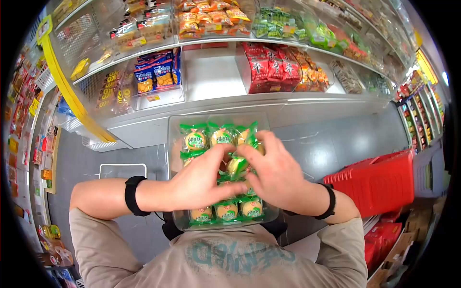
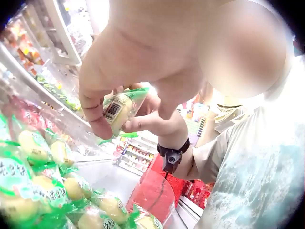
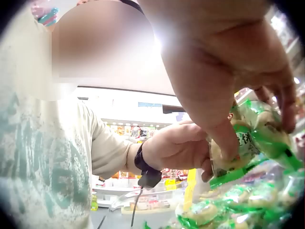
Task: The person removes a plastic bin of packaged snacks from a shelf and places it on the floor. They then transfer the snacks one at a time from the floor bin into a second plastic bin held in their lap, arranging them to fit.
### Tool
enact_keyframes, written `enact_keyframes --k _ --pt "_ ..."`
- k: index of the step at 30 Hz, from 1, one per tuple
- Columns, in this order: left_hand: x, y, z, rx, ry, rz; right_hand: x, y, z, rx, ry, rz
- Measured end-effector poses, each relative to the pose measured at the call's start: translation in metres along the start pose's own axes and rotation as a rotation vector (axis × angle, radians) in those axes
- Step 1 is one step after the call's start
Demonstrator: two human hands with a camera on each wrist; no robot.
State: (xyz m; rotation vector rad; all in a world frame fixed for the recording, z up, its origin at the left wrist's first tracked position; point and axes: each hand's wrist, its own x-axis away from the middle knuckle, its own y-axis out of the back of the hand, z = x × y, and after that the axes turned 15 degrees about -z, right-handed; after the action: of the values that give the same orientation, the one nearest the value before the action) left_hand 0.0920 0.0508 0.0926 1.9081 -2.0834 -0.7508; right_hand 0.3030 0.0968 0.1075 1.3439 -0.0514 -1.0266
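A clear tray [image 1: 175,139] holds rows of round cakes in green and clear wrappers [image 1: 226,210]. Above it, my left hand [image 1: 194,185] and right hand [image 1: 278,177] meet at a tilted wrapped cake [image 1: 236,165]. The left wrist view shows this cake [image 2: 116,112], barcode outward, between the curled fingers of my left hand [image 2: 143,57], with right-hand fingers [image 2: 140,123] touching it from behind. In the right wrist view, my right hand [image 3: 228,62] has its thumb on one wrapped cake [image 3: 238,148] and fingers against another [image 3: 269,126]; left fingertips touch the first one's edge.
Shelves ahead carry blue snack packs [image 1: 156,76], red packs [image 1: 271,67] and a bare white section [image 1: 211,74]. A yellow-edged shelf end [image 1: 72,96] stands at left. Red baskets [image 1: 374,182] are at right, and a white-framed stool [image 1: 122,165] is at lower left.
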Motion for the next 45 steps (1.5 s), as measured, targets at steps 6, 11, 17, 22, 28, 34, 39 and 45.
enact_keyframes --k 6,11,17,22,28,34,39,45 --pt "0.001 0.008 0.022 0.128 0.250 0.064 -0.003 -0.023 -0.021 -0.198 -0.022 0.116" --pt "-0.022 0.014 0.027 -0.234 0.197 0.139 -0.002 -0.027 -0.031 0.038 0.036 0.066" --pt "-0.037 -0.006 0.047 -0.460 0.144 0.067 -0.003 -0.045 -0.040 0.169 0.104 0.170" --pt "-0.025 -0.006 0.040 -0.704 -0.278 0.071 -0.001 -0.035 -0.043 0.054 0.077 0.390" --pt "-0.033 -0.008 0.049 -0.649 -0.221 0.221 -0.013 -0.033 -0.055 0.113 0.247 0.313" --pt "-0.030 -0.008 0.039 -0.789 -0.294 0.234 0.004 -0.051 -0.057 0.311 0.298 0.249" --pt "-0.033 -0.008 0.033 -0.839 -0.338 0.292 0.002 -0.048 -0.058 0.387 0.405 0.252" --pt "-0.035 -0.009 0.031 -0.777 -0.327 0.357 0.002 -0.038 -0.065 0.238 0.348 0.098"
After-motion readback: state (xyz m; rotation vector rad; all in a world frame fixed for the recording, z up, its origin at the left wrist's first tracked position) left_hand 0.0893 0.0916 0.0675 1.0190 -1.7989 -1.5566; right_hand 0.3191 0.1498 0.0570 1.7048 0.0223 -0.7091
